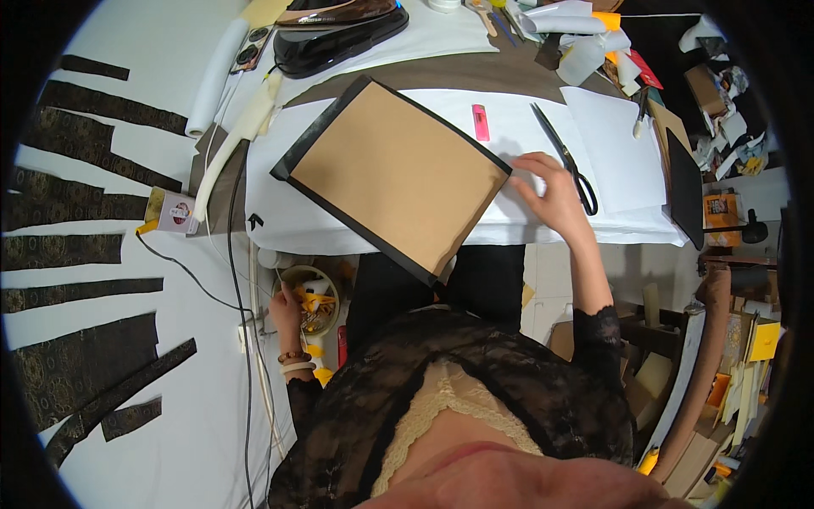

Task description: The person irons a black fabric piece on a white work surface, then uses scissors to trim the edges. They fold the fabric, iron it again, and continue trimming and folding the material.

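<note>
A tan board (pixel 398 174) edged with black strips lies at an angle on the white-covered table (pixel 314 229), one corner hanging over the front edge above my lap. Beside its right corner is my right hand (pixel 553 197), fingers apart and curved, thumb close to the board's edge; whether it touches I cannot tell. Dark-handled scissors (pixel 570 161) lie just beyond that hand, with a small pink rectangular item (pixel 481 123) to their left. Below the table's front left, my left hand (pixel 286 312) is beside a round bin (pixel 333 293) holding yellow scraps. Its fingers are not clearly visible.
A black iron (pixel 339 38) stands at the back left, near a white paper roll (pixel 218 81). White sheets (pixel 615 144) and a black panel (pixel 683 188) lie right. Dark patterned fabric strips (pixel 68 250) cover the left surface. Cords (pixel 240 195) hang beside the table.
</note>
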{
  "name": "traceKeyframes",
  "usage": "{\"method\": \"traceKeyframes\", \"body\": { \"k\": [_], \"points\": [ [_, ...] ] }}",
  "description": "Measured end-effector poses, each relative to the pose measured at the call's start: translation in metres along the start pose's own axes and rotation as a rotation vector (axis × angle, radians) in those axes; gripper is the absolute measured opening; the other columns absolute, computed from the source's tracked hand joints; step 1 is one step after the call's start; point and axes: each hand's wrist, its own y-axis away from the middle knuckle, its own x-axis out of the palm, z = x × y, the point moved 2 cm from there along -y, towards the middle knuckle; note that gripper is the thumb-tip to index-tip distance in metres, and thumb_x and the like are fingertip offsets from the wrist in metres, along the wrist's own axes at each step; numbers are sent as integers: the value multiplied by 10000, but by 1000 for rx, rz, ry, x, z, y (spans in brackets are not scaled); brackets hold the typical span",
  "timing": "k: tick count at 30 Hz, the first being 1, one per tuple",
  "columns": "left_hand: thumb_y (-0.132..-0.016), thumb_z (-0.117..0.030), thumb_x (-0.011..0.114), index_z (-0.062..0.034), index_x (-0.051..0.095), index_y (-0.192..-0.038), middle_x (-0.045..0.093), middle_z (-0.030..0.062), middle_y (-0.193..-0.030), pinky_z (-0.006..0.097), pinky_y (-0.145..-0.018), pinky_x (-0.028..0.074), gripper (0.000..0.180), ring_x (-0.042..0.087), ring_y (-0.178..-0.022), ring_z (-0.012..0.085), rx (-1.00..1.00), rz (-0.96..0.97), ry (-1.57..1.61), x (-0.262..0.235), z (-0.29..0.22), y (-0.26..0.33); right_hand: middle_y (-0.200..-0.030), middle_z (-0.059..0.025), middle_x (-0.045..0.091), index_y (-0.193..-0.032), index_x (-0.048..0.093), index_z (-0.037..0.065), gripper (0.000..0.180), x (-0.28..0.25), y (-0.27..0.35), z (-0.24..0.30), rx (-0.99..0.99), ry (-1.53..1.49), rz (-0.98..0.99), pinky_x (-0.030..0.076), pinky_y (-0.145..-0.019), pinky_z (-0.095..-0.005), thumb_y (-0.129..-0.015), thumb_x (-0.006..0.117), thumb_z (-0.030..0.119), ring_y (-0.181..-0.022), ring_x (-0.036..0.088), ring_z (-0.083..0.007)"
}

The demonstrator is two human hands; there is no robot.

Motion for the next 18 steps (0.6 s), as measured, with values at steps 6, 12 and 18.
{"method": "traceKeyframes", "body": {
  "k": [6, 12, 18],
  "points": [
    [-961, -253, 600, 32, 704, -865, 661, 251, -734, 487, -575, 477, 318, 650, -660, 420, 226, -107, -137, 5, 14, -1, -1032, -144, 696, -1013, 724, -4, 182, 30, -31, 12, -68, 41, 33, 532, -849, -391, -865, 688, 96, -980, 653, -322],
    [-909, -131, 627, 20, 689, -993, 693, 225, -908, 479, -716, 509, 184, 654, -852, 427, -260, 162, -369, -18, -40, -2, -977, -153, 707, -997, 720, -17, 146, 32, -53, 6, -75, -36, -13, 524, -801, -371, -890, 658, 61, -908, 676, -327],
    [-855, -9, 659, -26, 599, -1202, 577, 185, -1215, 448, -940, 454, 353, 542, -1137, 404, 484, -329, 37, -59, -180, 0, -979, -185, 705, -1005, 703, -14, 196, 37, -221, 51, -213, -26, 43, 550, -816, -374, -941, 623, 154, -943, 699, -307]
  ]
}}
